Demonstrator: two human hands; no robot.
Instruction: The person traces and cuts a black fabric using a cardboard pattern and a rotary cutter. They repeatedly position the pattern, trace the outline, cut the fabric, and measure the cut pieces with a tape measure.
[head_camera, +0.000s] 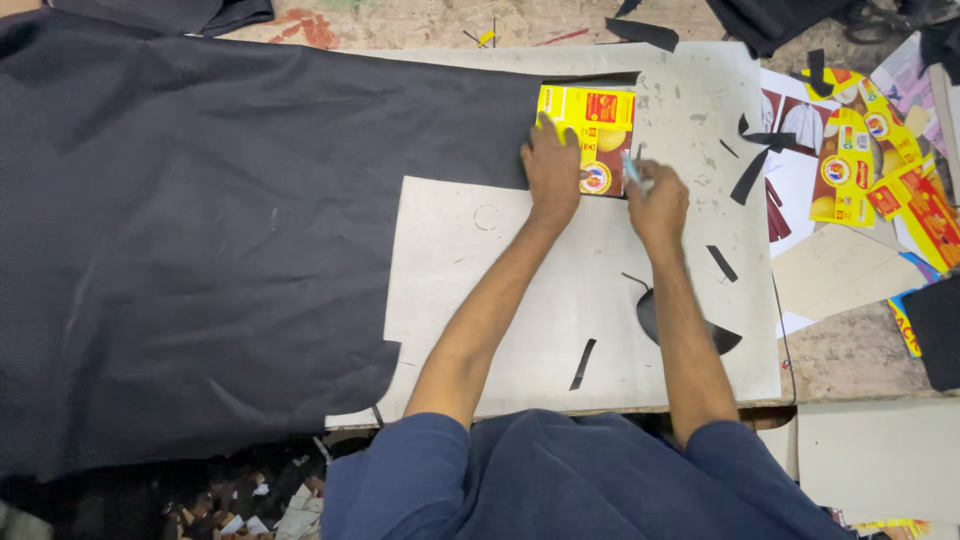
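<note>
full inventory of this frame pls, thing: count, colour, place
dark cloth: 1, black, spread over the left of the table
grey board: 1, pale grey, under the cloth and hands
cardboard template: 1, off-white, on the board centre
printed card piece: 1, yellow and red, under the left hand
printed cartons: several, yellow and red, right edge
cloth scraps: several, black, scattered on the board
chalk piece: 1, light blue, in the right hand
left hand: pressing flat on the printed card piece
right hand: pinching the chalk piece beside the card
</note>
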